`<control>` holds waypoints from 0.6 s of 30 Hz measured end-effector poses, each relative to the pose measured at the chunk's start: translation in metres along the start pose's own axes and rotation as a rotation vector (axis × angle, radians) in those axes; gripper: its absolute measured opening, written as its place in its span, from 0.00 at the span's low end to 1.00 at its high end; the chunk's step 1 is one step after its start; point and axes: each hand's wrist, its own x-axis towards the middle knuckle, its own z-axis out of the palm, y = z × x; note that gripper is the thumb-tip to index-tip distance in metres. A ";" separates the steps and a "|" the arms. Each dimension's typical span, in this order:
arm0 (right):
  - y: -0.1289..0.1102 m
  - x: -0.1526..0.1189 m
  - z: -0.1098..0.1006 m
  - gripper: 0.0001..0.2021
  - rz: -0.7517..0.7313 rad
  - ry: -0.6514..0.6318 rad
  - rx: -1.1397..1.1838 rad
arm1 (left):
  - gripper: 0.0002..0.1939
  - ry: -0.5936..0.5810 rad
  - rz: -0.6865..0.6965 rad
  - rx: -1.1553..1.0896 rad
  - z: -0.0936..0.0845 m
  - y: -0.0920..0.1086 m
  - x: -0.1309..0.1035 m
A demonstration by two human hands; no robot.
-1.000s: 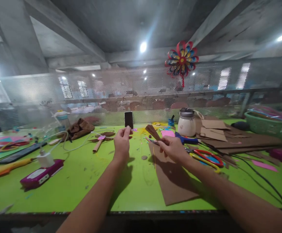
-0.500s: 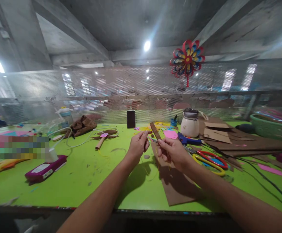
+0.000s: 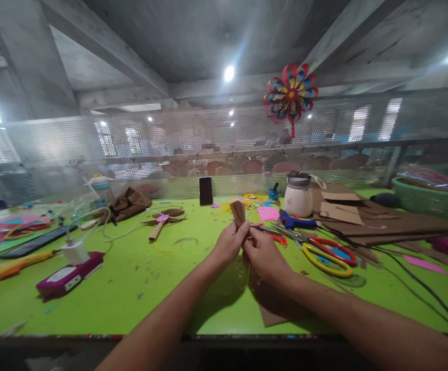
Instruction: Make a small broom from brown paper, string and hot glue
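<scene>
My left hand (image 3: 229, 243) and my right hand (image 3: 264, 253) meet over the middle of the table. Between their fingertips they pinch a narrow bundle of pleated brown paper (image 3: 238, 210), which stands up and fans slightly at its top. A thin yellow string (image 3: 248, 270) hangs below the fingers; where it joins the paper is hidden. Under my right hand lies a flat brown sheet (image 3: 272, 315), mostly in shadow. To the left, a brown paper fan with a rolled paper handle (image 3: 156, 232) rests on the table.
Scissors with red and yellow handles (image 3: 330, 256), a blue glue gun (image 3: 296, 220) and pink paper (image 3: 268, 213) lie right of my hands. Behind them stand a white jar (image 3: 298, 198) and a phone (image 3: 206, 191). A purple power strip (image 3: 69, 275) sits at left, a green basket (image 3: 432, 201) at right.
My left hand has come over to my right, and both now grip the pleated paper that my right hand held alone. The paper has shifted left and its pleats have spread slightly.
</scene>
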 end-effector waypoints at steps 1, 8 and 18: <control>-0.004 0.000 -0.001 0.10 0.032 0.010 0.006 | 0.16 -0.018 -0.006 -0.060 0.001 0.001 -0.001; -0.015 -0.001 -0.005 0.08 -0.082 0.000 -0.232 | 0.16 -0.152 -0.100 -0.416 0.002 0.009 -0.007; -0.004 0.013 -0.028 0.11 -0.080 0.042 -0.148 | 0.14 -0.171 -0.167 -0.441 -0.009 0.005 -0.005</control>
